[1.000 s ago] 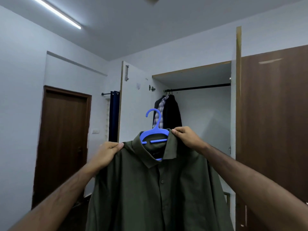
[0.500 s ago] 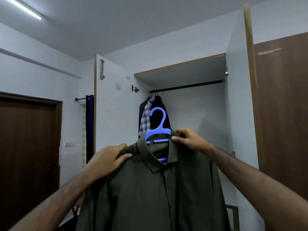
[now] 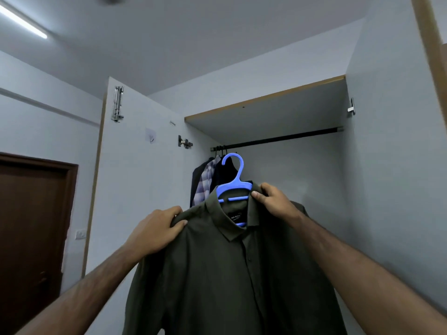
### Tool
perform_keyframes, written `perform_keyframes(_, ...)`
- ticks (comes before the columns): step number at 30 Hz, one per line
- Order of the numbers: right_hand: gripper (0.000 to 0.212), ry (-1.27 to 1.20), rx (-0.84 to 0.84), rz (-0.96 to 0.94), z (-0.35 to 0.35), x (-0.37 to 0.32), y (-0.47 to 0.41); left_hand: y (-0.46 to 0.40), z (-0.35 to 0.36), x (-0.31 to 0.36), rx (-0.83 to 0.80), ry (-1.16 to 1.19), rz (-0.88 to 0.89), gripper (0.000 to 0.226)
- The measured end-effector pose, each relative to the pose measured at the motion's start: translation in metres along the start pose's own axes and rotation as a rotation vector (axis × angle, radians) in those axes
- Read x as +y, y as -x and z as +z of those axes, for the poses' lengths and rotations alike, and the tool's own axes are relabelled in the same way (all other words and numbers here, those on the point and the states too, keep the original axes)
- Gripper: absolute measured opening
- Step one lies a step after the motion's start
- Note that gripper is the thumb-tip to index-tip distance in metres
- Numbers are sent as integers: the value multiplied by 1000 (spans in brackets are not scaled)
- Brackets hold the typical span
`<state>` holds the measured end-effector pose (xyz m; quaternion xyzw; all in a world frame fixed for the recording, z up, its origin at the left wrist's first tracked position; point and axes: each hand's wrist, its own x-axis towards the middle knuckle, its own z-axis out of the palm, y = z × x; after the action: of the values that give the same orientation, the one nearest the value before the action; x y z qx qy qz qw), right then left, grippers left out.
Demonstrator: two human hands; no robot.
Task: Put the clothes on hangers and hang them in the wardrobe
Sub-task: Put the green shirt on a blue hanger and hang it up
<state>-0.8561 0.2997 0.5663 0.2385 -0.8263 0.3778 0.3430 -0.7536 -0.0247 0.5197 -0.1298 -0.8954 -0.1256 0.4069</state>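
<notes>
- The wardrobe [image 3: 314,165] fills the right and middle of my view, its white doors swung open on both sides and its pale back wall lit from the room.
- A brown room door [image 3: 33,226] stands shut at the far left, with a light switch [image 3: 80,234] on the wall just beside its frame.
- The dark olive shirt [image 3: 229,274] hangs in front of me, buttoned, collar up, its body dropping out of the bottom of the view; it is in front of the wardrobe opening and below the rail.
- A black rail [image 3: 278,139] runs across the top of the wardrobe, well above the shirt.
- At the rail's left end hang other clothes [image 3: 208,182]: a dark garment, a checked one and another dark one, close together.
- My left hand [image 3: 154,233] holds the shirt's left shoulder, fingers curled over the top of the fabric and thumb pressed on the front, so that grip is closed around cloth.
- My right hand [image 3: 273,201] pinches the collar at the right side, by the hanger's end, a narrow grip on the fabric.
- The blue hanger [image 3: 233,187] sits inside the shirt's neck, its hook standing upright above the collar and not touching the rail.
- A metal bolt [image 3: 117,103] is fixed at the top of the left door.
</notes>
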Motion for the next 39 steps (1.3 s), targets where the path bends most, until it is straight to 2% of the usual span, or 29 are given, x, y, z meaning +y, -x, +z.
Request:
perform_keyframes(3,19,27,34,-4,20,29,-37,-38,29,-10,26,61,11,19)
perform_keyframes(9,30,298,125,-64,61,85,-112,-126,91,-47,144,-63,69,26)
perform_keyframes(17,38,381,195,-14,95,136,-257,-289,144,-93,80,-19,176,24)
perform_keyframes(19,39,420,228,12,99,150,-293,-324,161,-99,84,13,195,17)
perform_keyframes(24,40,464,248,79,112,198,-365,-394,214,-106,105,-6,177,15)
perform_keyframes(27,47,414,283,80,125,231,-403,-430,244,-99,167,-87,136,20)
perform_keyframes(30,57,264,326,93,149,265,-439,-469,271,-84,187,-193,114,20)
perform_keyframes(33,73,16,262,142,179,292,-474,-517,293,-66,184,-308,81,27)
perform_keyframes(36,86,-242,184,176,201,315,-508,-556,313,-49,156,-385,24,24)
perform_keyframes(39,95,-368,182,149,220,329,-532,-585,323,-43,146,-414,-16,18)
